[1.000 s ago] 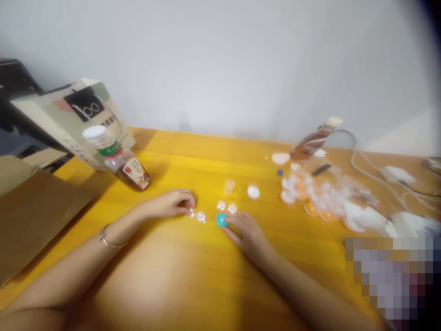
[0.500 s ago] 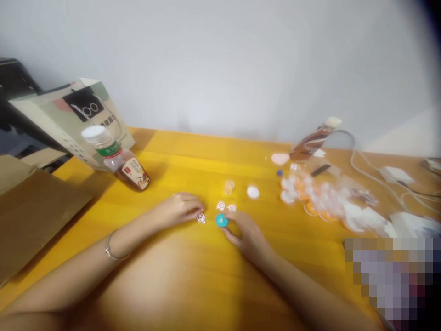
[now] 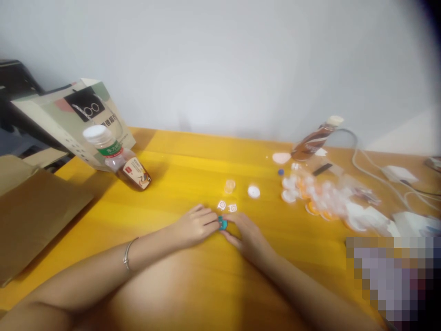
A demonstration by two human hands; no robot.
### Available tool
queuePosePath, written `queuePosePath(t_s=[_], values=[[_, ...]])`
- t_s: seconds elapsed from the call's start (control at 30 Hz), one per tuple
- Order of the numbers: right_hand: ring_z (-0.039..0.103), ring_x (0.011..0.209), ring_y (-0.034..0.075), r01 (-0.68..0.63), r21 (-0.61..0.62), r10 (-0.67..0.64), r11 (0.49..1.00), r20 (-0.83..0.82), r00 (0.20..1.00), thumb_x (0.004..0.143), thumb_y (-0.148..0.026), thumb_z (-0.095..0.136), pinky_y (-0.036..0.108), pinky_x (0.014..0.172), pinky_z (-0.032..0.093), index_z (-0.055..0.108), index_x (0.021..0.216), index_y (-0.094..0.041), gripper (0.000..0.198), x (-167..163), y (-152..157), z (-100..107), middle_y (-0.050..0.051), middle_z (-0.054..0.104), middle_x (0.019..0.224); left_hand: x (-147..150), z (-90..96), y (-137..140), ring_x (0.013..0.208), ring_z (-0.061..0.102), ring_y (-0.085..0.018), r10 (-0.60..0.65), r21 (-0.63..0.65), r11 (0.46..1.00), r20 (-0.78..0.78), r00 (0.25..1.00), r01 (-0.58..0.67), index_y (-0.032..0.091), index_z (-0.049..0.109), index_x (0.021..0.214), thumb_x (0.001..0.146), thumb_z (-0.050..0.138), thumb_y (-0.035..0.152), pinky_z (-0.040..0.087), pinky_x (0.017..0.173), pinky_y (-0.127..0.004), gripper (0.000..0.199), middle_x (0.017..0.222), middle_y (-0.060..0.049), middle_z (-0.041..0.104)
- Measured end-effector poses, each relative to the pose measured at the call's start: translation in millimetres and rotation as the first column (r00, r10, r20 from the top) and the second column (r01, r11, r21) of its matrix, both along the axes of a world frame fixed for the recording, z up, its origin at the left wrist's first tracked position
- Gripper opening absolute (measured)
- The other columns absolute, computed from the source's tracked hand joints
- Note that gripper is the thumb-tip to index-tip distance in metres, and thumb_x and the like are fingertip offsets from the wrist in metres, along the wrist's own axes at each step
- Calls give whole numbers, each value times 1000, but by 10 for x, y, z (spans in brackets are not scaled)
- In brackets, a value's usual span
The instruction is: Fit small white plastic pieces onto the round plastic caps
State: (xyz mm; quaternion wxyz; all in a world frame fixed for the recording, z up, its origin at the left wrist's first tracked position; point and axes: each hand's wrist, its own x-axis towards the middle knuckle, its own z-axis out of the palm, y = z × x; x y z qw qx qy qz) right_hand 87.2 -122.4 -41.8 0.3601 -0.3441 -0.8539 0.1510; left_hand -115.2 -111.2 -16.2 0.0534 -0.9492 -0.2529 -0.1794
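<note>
Here both hands lie low on the counter (image 3: 179,151). Left hand (image 3: 195,226) and right hand (image 3: 246,234), fingers curled, together pinch the teal disc (image 3: 223,224).

A yellow tabletop (image 3: 193,151) against a pale wall carries a white-capped bottle of dark drink (image 3: 119,158) lying tilted at left, beside a printed paper bag (image 3: 74,115) and a brown cardboard sheet (image 3: 31,216). Farther right — a second brown bottle (image 3: 313,138), a clear bag of small white and orange cups (image 3: 324,197), a white round lid (image 3: 253,191), a small clear cup (image 3: 229,185) and white cables (image 3: 375,174).
</note>
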Motion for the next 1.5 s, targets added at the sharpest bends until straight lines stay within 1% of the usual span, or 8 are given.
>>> queuePosePath(t_s=[0.23,0.4,0.5,0.67,1.03,1.23,1.37,1.5], values=[[62,82,19,11,6,-11,1000,1,1000,78,-17,56,33,73,53,50,103,-22,26,6,1,-11,5,64,88,-24,5,-28,77,54,-13,-44,12,999,17,999,44,15,56,98,92,38,16,35,68,-28,19,83,-5,63],[62,86,17,-20,23,21,1000,-14,1000,79,-16,56,32,76,52,53,99,-24,21,4,4,7,5,65,92,-116,112,60,77,56,-14,40,-132,991,52,998,-33,17,59,94,90,39,16,36,69,-27,20,83,-4,64],[62,89,17,-16,45,15,999,6,1000,80,-16,56,33,78,51,55,96,-24,18,9,2,-8,5,66,98,-237,277,150,78,56,-14,74,-338,940,49,996,-53,18,60,90,89,42,19,40,72,-26,18,85,-3,62],[62,89,18,-3,75,-1,997,54,999,80,-16,57,35,76,49,58,92,-24,15,19,1,-28,4,67,99,-445,455,259,78,58,-13,100,-599,796,-9,995,-85,18,59,90,84,51,19,43,70,-23,10,87,-2,61],[59,91,18,-32,109,19,994,118,993,82,-16,54,34,78,49,58,92,-23,12,14,-19,2,7,63,101,-453,349,300,73,55,-12,132,-664,734,-65,989,-141,17,57,85,74,57,11,41,63,-21,12,84,-1,58],[57,93,20,-74,118,43,990,244,969,85,-14,48,35,82,49,57,92,-20,14,1,-31,73,9,60,101,-437,298,308,71,55,-11,153,-624,765,-65,986,-160,17,59,80,79,53,13,40,65,-20,7,81,0,60],[57,89,20,-88,105,56,990,278,959,84,-12,48,34,78,50,57,89,-17,12,-5,-20,110,10,60,96,-429,291,293,66,55,-11,115,-529,835,-104,988,-153,16,60,78,80,51,15,38,60,-20,10,77,-1,60],[58,88,19,-91,107,66,990,219,973,84,-13,48,34,78,51,57,88,-19,11,-1,8,68,9,61,97,-402,262,250,63,56,-12,165,-385,897,-168,972,-218,15,61,75,79,50,13,37,56,-21,12,74,-2,60]])
